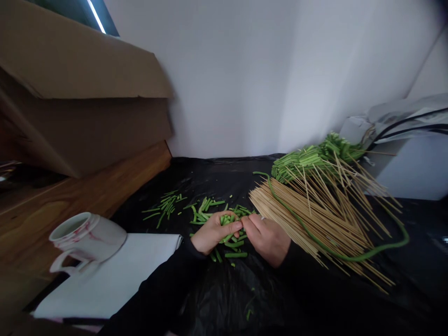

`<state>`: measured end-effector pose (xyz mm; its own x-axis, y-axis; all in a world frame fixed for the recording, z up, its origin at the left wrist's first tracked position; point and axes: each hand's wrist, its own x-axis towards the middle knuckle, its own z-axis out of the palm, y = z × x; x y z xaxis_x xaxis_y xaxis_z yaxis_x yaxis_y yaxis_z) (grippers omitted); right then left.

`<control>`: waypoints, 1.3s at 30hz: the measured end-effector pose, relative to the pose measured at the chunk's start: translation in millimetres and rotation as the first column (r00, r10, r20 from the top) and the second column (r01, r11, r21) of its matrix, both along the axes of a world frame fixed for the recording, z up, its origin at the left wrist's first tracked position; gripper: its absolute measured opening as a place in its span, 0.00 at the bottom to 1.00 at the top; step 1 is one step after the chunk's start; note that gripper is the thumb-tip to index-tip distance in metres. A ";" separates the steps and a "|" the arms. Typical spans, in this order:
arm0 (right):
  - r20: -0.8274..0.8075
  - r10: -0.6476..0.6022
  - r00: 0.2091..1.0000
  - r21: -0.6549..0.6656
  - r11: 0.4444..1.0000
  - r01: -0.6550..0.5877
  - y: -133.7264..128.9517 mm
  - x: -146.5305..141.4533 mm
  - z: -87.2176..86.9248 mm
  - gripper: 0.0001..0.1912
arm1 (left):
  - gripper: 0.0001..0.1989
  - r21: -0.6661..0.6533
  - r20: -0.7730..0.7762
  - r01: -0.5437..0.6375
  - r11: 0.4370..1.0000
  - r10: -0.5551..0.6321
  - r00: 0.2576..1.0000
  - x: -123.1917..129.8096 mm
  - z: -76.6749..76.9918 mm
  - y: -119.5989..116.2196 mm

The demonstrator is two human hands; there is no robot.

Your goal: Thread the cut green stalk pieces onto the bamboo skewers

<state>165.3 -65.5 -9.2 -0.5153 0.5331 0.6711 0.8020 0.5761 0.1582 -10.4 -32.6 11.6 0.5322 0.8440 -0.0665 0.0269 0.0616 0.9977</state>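
My left hand (217, 229) curls around a small bunch of cut long bean pieces (228, 220), which show between its thumb and fingers. My right hand (266, 235), a ring on one finger, meets it at the fingertips in a pinch; whatever is between those fingers is hidden. Loose bean pieces (236, 255) lie beneath and around both hands on black plastic sheeting (224, 298). Thinner cut pieces (168, 205) are scattered to the left. Just right of my right hand is a heap of bamboo skewers (315, 219), with one whole long bean (371, 255) curving across it.
Behind the skewers sit bundled bean pieces (308, 161). A white mug (94, 235) stands on white paper (140, 266) at the left, near a wooden surface (140, 165). A cardboard box (115, 116) rises behind. White wall (227, 93) closes the back; a pale container (413, 163) stands right.
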 end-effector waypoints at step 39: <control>0.096 -0.531 0.842 -0.235 0.810 0.538 32.3 49.4 9.9 0.11 | 0.14 0.639 -0.097 -0.476 0.604 0.678 0.729 -21.1 -9.4 32.2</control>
